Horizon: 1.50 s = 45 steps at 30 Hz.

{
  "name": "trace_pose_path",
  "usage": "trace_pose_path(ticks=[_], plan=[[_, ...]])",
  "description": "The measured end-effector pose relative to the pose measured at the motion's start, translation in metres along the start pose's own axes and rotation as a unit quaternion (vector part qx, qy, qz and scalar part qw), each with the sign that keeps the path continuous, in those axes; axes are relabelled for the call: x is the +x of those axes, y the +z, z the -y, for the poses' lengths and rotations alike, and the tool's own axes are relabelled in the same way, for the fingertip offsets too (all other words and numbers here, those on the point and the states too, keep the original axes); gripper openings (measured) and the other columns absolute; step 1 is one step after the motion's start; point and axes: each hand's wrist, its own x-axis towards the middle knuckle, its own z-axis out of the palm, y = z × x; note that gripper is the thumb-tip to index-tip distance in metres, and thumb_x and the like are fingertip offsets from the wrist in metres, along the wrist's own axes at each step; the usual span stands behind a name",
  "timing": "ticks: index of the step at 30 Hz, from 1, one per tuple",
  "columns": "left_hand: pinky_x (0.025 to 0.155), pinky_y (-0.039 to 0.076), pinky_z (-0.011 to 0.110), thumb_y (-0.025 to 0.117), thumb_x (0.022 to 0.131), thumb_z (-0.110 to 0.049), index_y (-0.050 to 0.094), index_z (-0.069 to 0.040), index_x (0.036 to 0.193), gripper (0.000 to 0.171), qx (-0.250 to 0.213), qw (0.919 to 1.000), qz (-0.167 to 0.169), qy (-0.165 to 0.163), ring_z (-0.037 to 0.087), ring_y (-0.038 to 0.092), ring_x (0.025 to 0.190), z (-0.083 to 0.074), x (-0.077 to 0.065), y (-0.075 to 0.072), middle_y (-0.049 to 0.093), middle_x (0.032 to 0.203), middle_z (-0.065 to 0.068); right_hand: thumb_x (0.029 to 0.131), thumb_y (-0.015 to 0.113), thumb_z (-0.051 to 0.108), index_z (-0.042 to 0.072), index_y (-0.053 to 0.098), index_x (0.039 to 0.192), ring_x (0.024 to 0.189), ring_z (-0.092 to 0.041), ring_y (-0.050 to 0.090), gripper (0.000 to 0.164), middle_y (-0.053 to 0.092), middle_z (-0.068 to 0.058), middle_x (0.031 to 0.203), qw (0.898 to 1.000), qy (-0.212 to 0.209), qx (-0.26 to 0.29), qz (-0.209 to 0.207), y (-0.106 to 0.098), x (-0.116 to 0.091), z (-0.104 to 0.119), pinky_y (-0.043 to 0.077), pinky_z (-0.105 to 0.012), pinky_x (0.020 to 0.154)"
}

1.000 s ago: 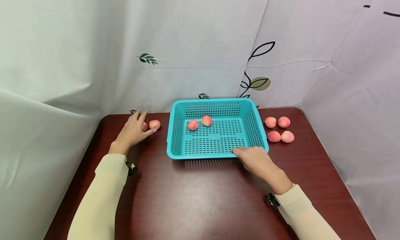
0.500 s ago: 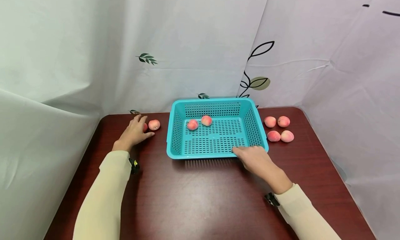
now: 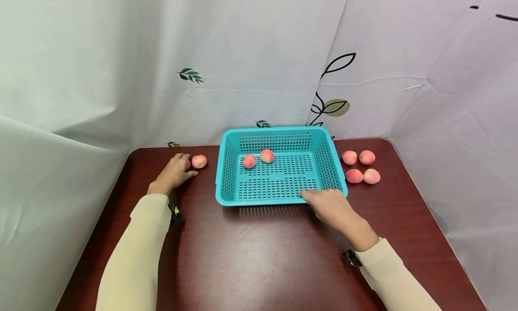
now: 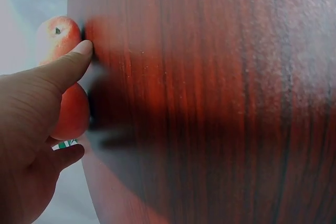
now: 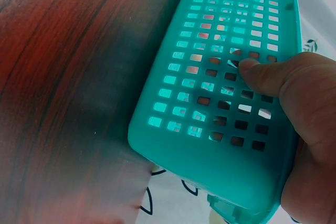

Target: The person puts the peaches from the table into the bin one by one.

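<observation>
At the back left of the table, my left hand (image 3: pixel 171 173) is curled about a red peach (image 4: pixel 75 114), thumb on one side and fingers on the other. Most of that peach is hidden by the hand in the head view. A paler peach (image 3: pixel 199 161) lies just to its right, beyond the thumb in the left wrist view. My right hand (image 3: pixel 332 207) grips the near rim of a turquoise plastic basket (image 3: pixel 259 203) close to its right corner, the thumb pressed against the perforated wall (image 5: pixel 210 85). Inside the basket are two peaches, one left (image 3: pixel 249 161) and another (image 3: pixel 267 156) beside it.
To the right of the basket, several more peaches (image 3: pixel 354 176) lie in a loose group on the dark red wooden table (image 3: pixel 259 257). White curtains (image 3: pixel 251 54) with leaf prints enclose the back and sides, close behind the table's far edge.
My left hand has come down and slightly nearer, its spread fingers closing round the red peach. My right hand and the basket have stayed where they were.
</observation>
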Motion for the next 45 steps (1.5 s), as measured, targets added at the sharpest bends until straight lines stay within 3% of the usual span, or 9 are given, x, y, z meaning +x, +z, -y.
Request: trace_pose_path(ticks=[13, 28, 45], plan=[[0.110, 0.040, 0.063, 0.065, 0.099, -0.005, 0.044, 0.015, 0.144, 0.054, 0.004, 0.9995, -0.027, 0.013, 0.056, 0.046, 0.133, -0.003, -0.003, 0.001, 0.042, 0.145, 0.040, 0.090, 0.060, -0.004, 0.017, 0.044, 0.078, 0.048, -0.012, 0.026, 0.029, 0.040, 0.006, 0.062, 1.000, 0.000, 0.005, -0.003, -0.001, -0.001, 0.000, 0.019, -0.026, 0.046], [0.105, 0.045, 0.062, 0.064, 0.100, -0.006, 0.048, 0.012, 0.142, 0.049, 0.005, 0.9996, -0.026, 0.004, 0.051, 0.054, 0.126, -0.003, -0.012, -0.009, 0.044, 0.142, 0.036, 0.090, 0.060, -0.005, 0.017, 0.044, 0.077, 0.048, -0.012, 0.027, 0.030, 0.040, 0.006, 0.062, 1.000, -0.003, 0.006, -0.004, -0.002, 0.000, 0.001, 0.020, -0.026, 0.046], [0.111, 0.040, 0.061, 0.067, 0.098, -0.005, 0.049, 0.011, 0.141, 0.049, 0.024, 0.9952, -0.074, 0.058, 0.051, 0.047, 0.132, -0.021, -0.020, -0.029, 0.047, 0.141, 0.034, 0.089, 0.061, -0.005, 0.017, 0.044, 0.078, 0.048, -0.012, 0.027, 0.030, 0.040, 0.006, 0.062, 1.000, 0.000, 0.005, -0.001, -0.002, -0.001, 0.000, 0.021, -0.026, 0.046]])
